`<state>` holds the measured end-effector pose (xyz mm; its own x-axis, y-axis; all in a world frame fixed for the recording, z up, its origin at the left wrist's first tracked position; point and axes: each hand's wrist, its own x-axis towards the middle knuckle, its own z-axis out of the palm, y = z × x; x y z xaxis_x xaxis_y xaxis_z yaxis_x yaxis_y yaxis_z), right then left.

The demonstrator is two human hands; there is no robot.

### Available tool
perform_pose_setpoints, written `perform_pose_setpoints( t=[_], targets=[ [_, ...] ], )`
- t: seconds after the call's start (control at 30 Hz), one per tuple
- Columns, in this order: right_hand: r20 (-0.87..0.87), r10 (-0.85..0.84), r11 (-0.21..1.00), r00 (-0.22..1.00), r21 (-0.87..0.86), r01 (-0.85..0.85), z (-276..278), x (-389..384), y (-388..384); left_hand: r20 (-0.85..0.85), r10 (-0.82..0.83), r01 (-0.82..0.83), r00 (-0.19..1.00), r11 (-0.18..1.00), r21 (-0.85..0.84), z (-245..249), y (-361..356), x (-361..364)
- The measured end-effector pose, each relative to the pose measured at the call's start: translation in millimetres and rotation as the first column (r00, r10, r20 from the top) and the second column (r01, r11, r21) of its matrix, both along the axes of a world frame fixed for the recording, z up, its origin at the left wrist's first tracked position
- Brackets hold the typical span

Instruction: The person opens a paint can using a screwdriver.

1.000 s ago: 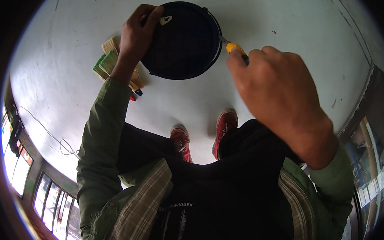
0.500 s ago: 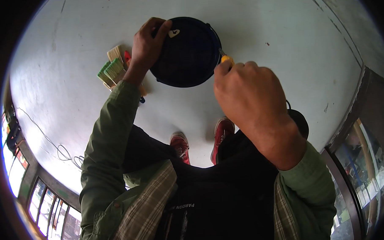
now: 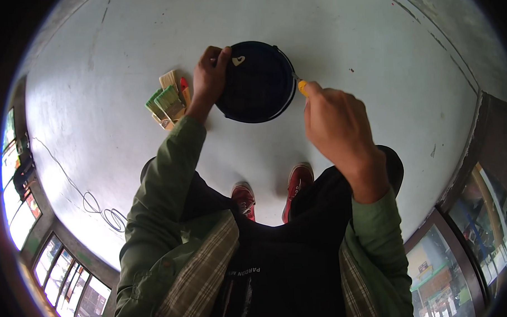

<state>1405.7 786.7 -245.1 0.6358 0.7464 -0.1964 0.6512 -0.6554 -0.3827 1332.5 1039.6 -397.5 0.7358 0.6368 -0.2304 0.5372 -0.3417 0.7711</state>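
Note:
A round dark blue lidded bucket [image 3: 257,83] stands on the pale floor in front of my red shoes. My left hand [image 3: 210,79] rests on its left rim, fingers curled over the lid's edge near a small white mark. My right hand [image 3: 335,122] is closed around a yellow-handled tool [image 3: 301,86] whose metal tip meets the bucket's right rim. Both arms wear green sleeves.
Several paintbrushes [image 3: 169,100] with green, tan and red parts lie on the floor just left of the bucket. A thin cable [image 3: 90,200] loops across the floor at the left. Windows line the lower left, and a dark wall edge [image 3: 476,128] runs along the right.
The view has pulled back, so the bucket and both hands look smaller and lower in the frame. My right hand keeps the tool at the bucket's right rim, and my left hand stays on the lid.

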Motion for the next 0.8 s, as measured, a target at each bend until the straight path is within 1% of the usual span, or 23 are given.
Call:
perform_pose_setpoints(
  t=[0.03,0.07,0.13,0.2,0.23,0.27,0.3,0.33,0.37,0.4,0.47,0.5,0.53,0.57,0.63,0.67,0.7,0.73,0.77,0.8],
  targets=[
    [-0.007,0.002,1.0,1.0,-0.004,-0.002,2.9,8.4,4.2,-0.014,0.043,-0.043,0.999,0.999,0.001,3.8,-9.6,-7.5],
    [-0.036,0.045,0.997,0.998,-0.062,-0.047,8.6,20.8,6.0,-0.002,0.091,-0.091,0.996,0.995,0.049,6.5,-20.4,-16.1],
    [-0.163,-0.003,0.994,0.987,-0.109,-0.015,13.9,39.1,11.4,0.12,0.199,-0.204,0.973,0.978,0.032,0.3,-44.5,-38.5],
    [-0.302,-0.022,0.996,0.953,-0.092,-0.006,14.7,54.5,13.6,0.176,0.29,-0.298,0.941,0.954,0.024,-9.0,-69.5,-63.6],
    [-0.31,0.013,0.997,0.951,-0.073,-0.038,9.8,57.1,13.5,0.172,0.318,-0.324,0.932,0.946,0.009,-11.1,-82.7,-74.1],
    [-0.303,0.031,0.997,0.952,-0.059,-0.051,8.4,52.5,17.1,0.169,0.344,-0.349,0.924,0.937,-0.004,-10.9,-92.6,-83.8],
    [-0.206,0.137,0.986,0.969,-0.067,-0.153,7.3,44.6,17.8,0.178,0.353,-0.36,0.918,0.933,0.009,-8.1,-99.6,-94.0],
    [-0.11,0.241,0.964,0.964,-0.086,-0.251,5.7,35.3,18.2,0.124,0.361,-0.359,0.924,0.932,-0.044,-3.6,-105.6,-104.2],
    [-0.049,0.286,0.952,0.957,-0.097,-0.289,3.2,23.4,20.6,0.071,0.367,-0.36,0.927,0.928,-0.098,-0.6,-106.4,-111.8],
    [-0.031,0.295,0.947,0.955,-0.12,-0.296,8.9,11.7,24.6,0.074,0.38,-0.373,0.922,0.924,-0.088,4.6,-104.6,-118.3],
    [0.126,0.309,0.95,0.943,-0.094,-0.299,6.9,-6.3,22.4,-0.058,0.266,-0.254,0.962,0.953,0.163,16.3,-95.3,-121.2],
    [0.131,0.313,0.949,0.941,-0.087,-0.304,4.8,-13.0,21.5,-0.053,0.272,-0.26,0.961,0.951,0.17,25.6,-88.7,-111.8],
    [0.173,0.316,0.945,0.933,-0.141,-0.294,2.9,-21.2,18.8,0.082,0.192,-0.208,0.978,0.921,0.328,40.0,-82.4,-96.2],
    [0.22,0.318,0.94,0.922,-0.196,-0.278,0.4,-26.0,17.3,0.205,0.083,-0.174,0.975,0.86,0.48,49.9,-74.4,-78.4],
    [0.26,0.326,0.937,0.909,-0.215,-0.274,-4.7,-32.7,13.3,0.195,-0.124,0.037,0.973,0.916,0.399,54.1,-59.1,-50.1],
    [0.294,0.333,0.934,0.896,-0.233,-0.27,-6.8,-35.5,11.1,0.199,-0.125,0.037,0.972,0.917,0.396,53.9,-54.5,-36.3],
    [0.296,0.331,0.934,0.896,-0.237,-0.266,-8.3,-39.4,9.1,0.177,-0.247,0.18,0.953,0.928,0.327,52.3,-51.3,-22.8],
    [0.291,0.308,0.94,0.906,-0.241,-0.242,-9.8,-43.1,8.1,0.165,-0.369,0.322,0.915,0.912,0.254,51.3,-47.5,-10.1],
    [0.284,0.285,0.945,0.916,-0.246,-0.217,-10.7,-45.5,6.8,0.168,-0.375,0.327,0.912,0.91,0.253,50.9,-44.3,-0.3],
    [0.281,0.281,0.944,0.918,-0.25,-0.213,-11.3,-46.2,5.0,0.085,-0.448,0.436,0.89,0.89,0.132,48.4,-42.3,7.0]
  ],
)
